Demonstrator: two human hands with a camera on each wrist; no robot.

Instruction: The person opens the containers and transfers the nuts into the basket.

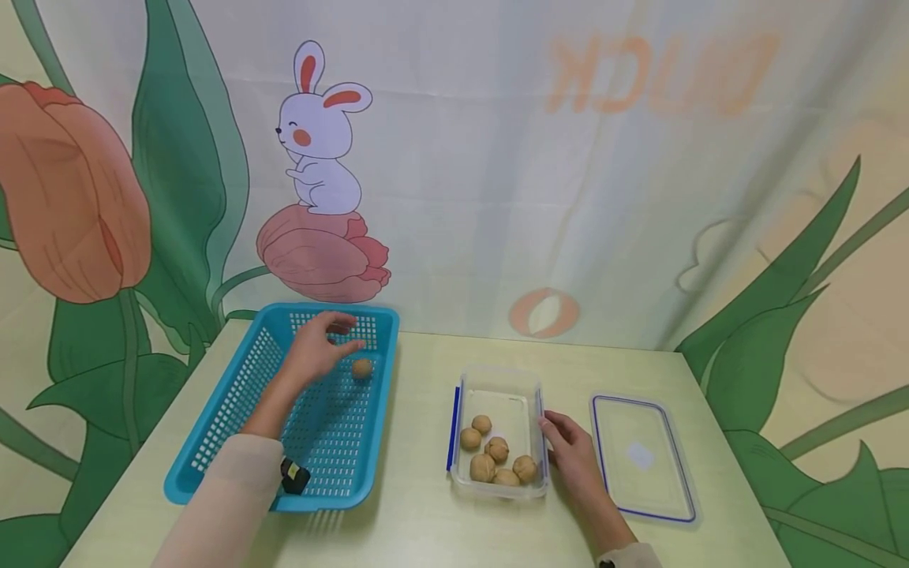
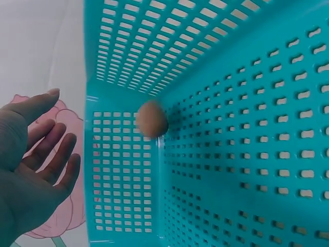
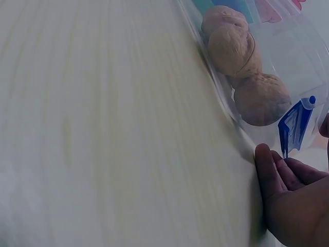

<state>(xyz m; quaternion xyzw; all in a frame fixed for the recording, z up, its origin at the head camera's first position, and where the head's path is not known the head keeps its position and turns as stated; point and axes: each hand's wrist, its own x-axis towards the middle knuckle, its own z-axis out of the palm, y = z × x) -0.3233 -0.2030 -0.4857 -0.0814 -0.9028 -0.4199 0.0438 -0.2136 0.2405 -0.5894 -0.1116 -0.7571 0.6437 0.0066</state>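
Note:
My left hand (image 1: pixel 316 347) is over the blue basket (image 1: pixel 387 410), its thumb and fingers spread apart with nothing between them. Just below the thumb is one walnut (image 1: pixel 362 368), near the basket's far right corner; in the left wrist view this walnut (image 2: pixel 151 119) looks blurred, apart from the hand (image 2: pixel 38 159). My right hand (image 1: pixel 571 454) holds the right side of a clear plastic container (image 1: pixel 497 379), thumb at the rim. Several walnuts (image 1: pixel 497 450) lie in its near half. In the right wrist view, fingertips (image 3: pixel 263 154) touch the container beside a blue clip (image 3: pixel 297 126).
A clear lid with a blue seal (image 1: pixel 642 457) lies flat to the right of the container. The pale table (image 1: pixel 419 505) runs back to a printed curtain (image 1: pixel 454 197). A small black device (image 1: pixel 294 476) is at the left sleeve.

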